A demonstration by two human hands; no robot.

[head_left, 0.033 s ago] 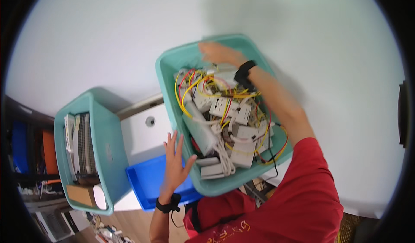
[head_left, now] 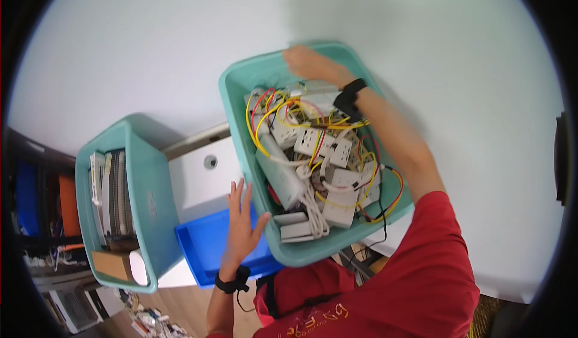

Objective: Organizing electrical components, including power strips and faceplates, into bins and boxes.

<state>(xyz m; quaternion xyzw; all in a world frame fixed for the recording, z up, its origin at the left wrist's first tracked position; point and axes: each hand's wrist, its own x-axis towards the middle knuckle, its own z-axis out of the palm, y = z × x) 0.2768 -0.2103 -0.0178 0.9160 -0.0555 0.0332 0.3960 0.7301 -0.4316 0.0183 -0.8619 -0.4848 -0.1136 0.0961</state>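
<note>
A teal plastic bin (head_left: pixel 259 208) stands in front of me, filled with white power strips (head_left: pixel 317 142), white adapters, coiled white cords and loose yellow, red and black wires (head_left: pixel 265 112). My right arm reaches across its right side. At the far rim, my right hand (head_left: pixel 310 63) is curled with its fingers closed over the edge; blur softens the fingertips. My left hand (head_left: pixel 241 235) is by the bin's near left wall, fingers spread and thumb against or very close to it, holding nothing. Both wrists wear black bands.
A shallow blue tray (head_left: pixel 201 248) sits left of the bin, partly under my left hand. Farther left, a second teal bin (head_left: pixel 147 199) holds grey and white flat devices and a brown box (head_left: pixel 112 266). The white table (head_left: pixel 469 127) extends right. Shelves with assorted items (head_left: pixel 45 217) line the left edge.
The teal bin with its contents has shifted slightly away from me. My right hand has moved a little farther out and right to the far rim; my left hand has barely moved.
</note>
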